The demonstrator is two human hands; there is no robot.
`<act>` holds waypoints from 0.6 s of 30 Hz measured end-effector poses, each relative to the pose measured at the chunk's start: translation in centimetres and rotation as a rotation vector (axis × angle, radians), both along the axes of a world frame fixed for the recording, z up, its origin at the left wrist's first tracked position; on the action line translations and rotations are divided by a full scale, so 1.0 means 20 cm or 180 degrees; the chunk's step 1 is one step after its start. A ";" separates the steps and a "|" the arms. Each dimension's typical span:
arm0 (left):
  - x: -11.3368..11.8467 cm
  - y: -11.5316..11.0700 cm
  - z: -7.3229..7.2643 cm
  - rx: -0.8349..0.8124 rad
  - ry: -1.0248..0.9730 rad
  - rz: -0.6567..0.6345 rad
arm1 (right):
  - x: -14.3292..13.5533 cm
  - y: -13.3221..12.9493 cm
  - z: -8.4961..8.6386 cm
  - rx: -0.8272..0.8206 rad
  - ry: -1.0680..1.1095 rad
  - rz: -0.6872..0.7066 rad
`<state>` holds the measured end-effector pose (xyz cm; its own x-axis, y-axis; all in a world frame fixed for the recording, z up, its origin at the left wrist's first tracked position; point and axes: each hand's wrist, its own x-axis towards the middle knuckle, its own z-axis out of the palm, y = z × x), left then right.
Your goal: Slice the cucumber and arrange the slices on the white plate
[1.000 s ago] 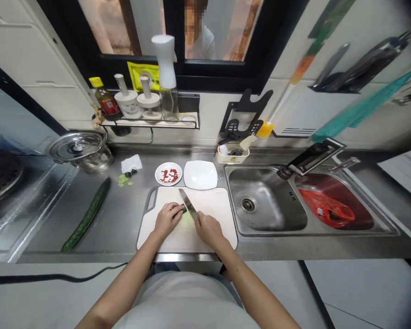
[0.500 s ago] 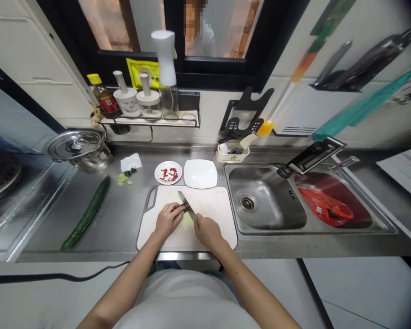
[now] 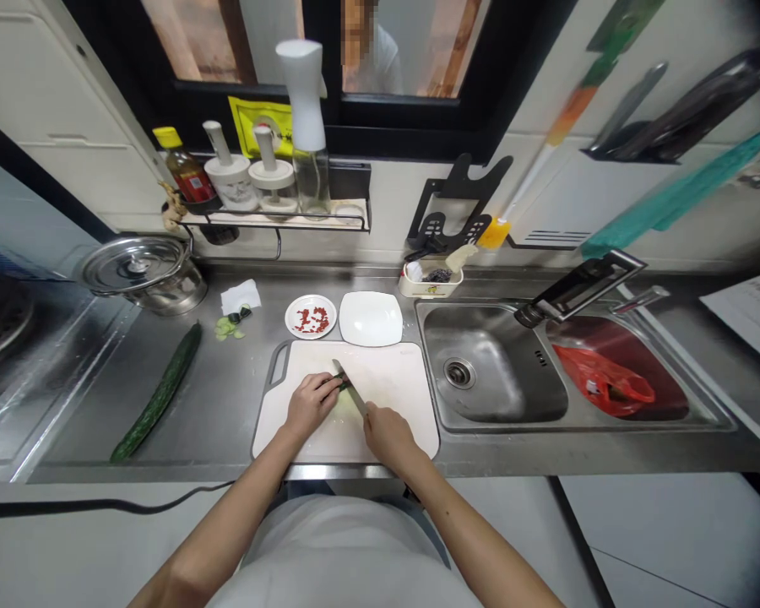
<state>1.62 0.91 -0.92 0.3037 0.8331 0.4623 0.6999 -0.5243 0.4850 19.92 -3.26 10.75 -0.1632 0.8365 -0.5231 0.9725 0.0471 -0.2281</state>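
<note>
Your hands are both down on the white cutting board [image 3: 386, 397] at the front of the steel counter [image 3: 228, 405]: your left hand [image 3: 310, 404] is curled over a short dark-green cucumber stub [image 3: 335, 386], fingertips pinning it flat, and your right hand [image 3: 388, 432] is wrapped tight round the handle of the knife [image 3: 347, 387], with the blade angled up and to the left so it meets the stub right by your fingertips. Looks to me like you're near the end of this piece, since only a small nub shows past your fingers, and a pale green patch of cut cucumber [image 3: 345, 409] sits on the board between your hands, too blurry to count slices. There's plenty left, I'd say: a whole long cucumber [image 3: 158, 395] lies uncut, well off to the left on the counter, and a few trimmed bits [image 3: 228, 328] sit near a folded white cloth [image 3: 241, 296]. Behind the board, the small plate of chopped red chili [image 3: 311, 317] looks ready, and the square white plate [image 3: 371, 318] beside it has nothing on it yet. The stub itself is dark-skinned with a lighter cut face, lying flat.
</note>
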 end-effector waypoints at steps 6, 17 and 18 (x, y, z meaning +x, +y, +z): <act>0.00 0.00 -0.01 -0.0008 0.0000 0.0003 | -0.02 0.02 0.00 0.0061 0.0040 0.0039; 0.00 0.01 -0.01 -0.0003 0.0007 -0.0038 | -0.06 0.10 -0.08 0.0233 0.0106 0.0074; 0.00 0.01 -0.01 -0.0008 -0.0004 -0.0038 | -0.05 0.10 -0.08 0.0208 0.0110 0.0071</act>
<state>1.55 1.05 -1.14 0.3132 0.8306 0.4605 0.6930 -0.5314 0.4872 18.83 -1.30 9.11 -0.1993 0.8646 -0.4612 0.9626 0.0847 -0.2573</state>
